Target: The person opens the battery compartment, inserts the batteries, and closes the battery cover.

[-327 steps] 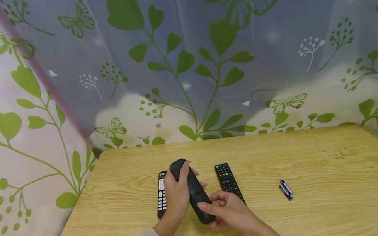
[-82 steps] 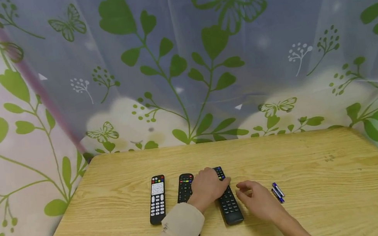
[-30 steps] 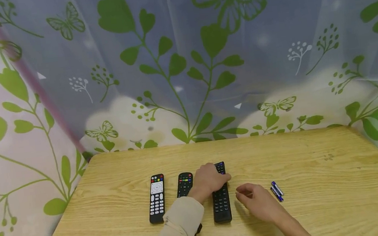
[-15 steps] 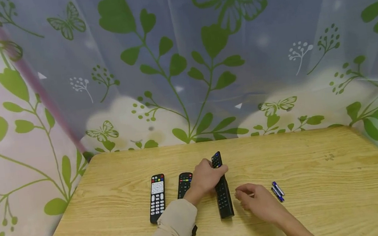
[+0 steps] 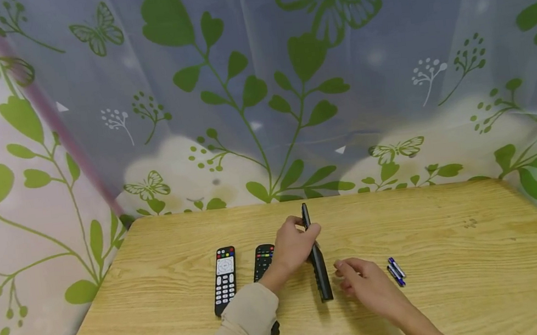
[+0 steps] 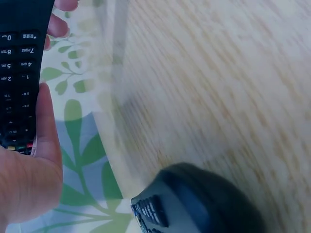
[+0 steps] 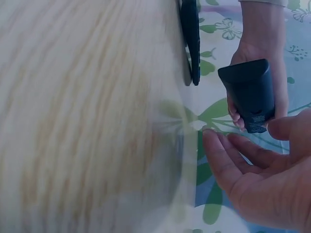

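My left hand [image 5: 293, 247] grips a black remote control [image 5: 320, 272] with the thumb on its near side and fingers on the other. The remote is turned on its narrow edge and raised off the table. In the left wrist view the button face of this remote [image 6: 19, 73] shows white-lettered keys. The right wrist view shows its smooth back [image 7: 250, 94]. My right hand [image 5: 368, 283] is just to the right of the remote, fingers loosely bent and holding nothing. A second black remote [image 5: 262, 259] lies left of it, partly hidden under my left sleeve.
On the wooden table [image 5: 463, 305], a remote with white keys [image 5: 224, 280] lies farthest left. Two blue and silver batteries [image 5: 396, 270] lie side by side right of my right hand. A patterned curtain [image 5: 258, 80] hangs behind the table's far edge.
Earlier both hands held a remote back up; it then lay on the table between two others. My left hand has since lifted the rightmost remote and turned it on edge.
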Motion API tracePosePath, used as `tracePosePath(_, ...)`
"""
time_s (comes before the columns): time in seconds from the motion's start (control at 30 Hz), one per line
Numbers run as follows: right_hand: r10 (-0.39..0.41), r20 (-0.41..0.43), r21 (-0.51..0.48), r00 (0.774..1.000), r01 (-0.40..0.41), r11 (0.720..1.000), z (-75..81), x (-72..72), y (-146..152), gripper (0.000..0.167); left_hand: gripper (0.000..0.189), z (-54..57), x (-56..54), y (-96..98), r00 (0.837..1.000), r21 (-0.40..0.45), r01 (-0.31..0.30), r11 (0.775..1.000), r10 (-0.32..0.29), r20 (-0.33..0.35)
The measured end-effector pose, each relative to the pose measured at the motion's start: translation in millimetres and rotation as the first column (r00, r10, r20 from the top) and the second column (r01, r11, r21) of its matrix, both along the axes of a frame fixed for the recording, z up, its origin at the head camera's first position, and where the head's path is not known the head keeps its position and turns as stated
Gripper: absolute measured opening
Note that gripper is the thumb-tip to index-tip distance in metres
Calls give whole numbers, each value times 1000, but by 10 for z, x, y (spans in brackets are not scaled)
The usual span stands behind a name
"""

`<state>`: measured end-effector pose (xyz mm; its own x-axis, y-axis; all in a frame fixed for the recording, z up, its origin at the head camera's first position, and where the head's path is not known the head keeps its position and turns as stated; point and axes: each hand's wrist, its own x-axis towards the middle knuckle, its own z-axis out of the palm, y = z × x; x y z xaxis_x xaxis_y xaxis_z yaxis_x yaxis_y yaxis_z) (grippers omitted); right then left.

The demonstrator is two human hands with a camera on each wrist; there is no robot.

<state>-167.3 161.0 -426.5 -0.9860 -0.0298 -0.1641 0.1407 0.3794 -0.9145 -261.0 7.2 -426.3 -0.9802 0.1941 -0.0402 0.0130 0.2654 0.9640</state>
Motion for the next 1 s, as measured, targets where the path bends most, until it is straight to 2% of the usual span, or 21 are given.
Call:
tracePosePath(0.17, -23, -53, -10, 998, 23, 1000, 63, 30, -38, 40, 44, 18, 2, -38, 999, 123, 40, 992, -42, 14)
tracePosePath(0.33, -32, -129, -27, 991, 28, 999, 171, 68, -87, 29, 40, 65, 32, -58, 996, 232, 87, 969, -90, 1)
tracePosePath(0.5, -29, -197, 33, 980, 37, 999, 246, 116, -123, 21, 37, 98, 74, -63, 993, 292, 118, 949, -121, -9)
tracePosePath(0.7, 3, -313, 131, 950, 40, 991, 256, 143, -192, 17, 37, 127, 123, -76, 992, 372, 126, 920, -123, -31)
tracePosePath(0.77, 17, -346, 151, 938, 38, 988, 252, 150, -212, 19, 36, 136, 144, -88, 992, 379, 129, 916, -122, -42)
tracePosePath(0.93, 31, -365, 169, 931, 34, 985, 254, 156, -249, 23, 31, 157, 178, -112, 993, 406, 120, 906, -101, -67)
tracePosePath(1.0, 43, -368, 180, 929, 26, 983, 257, 155, -260, 23, 30, 166, 187, -121, 994, 438, 108, 892, -88, -66)
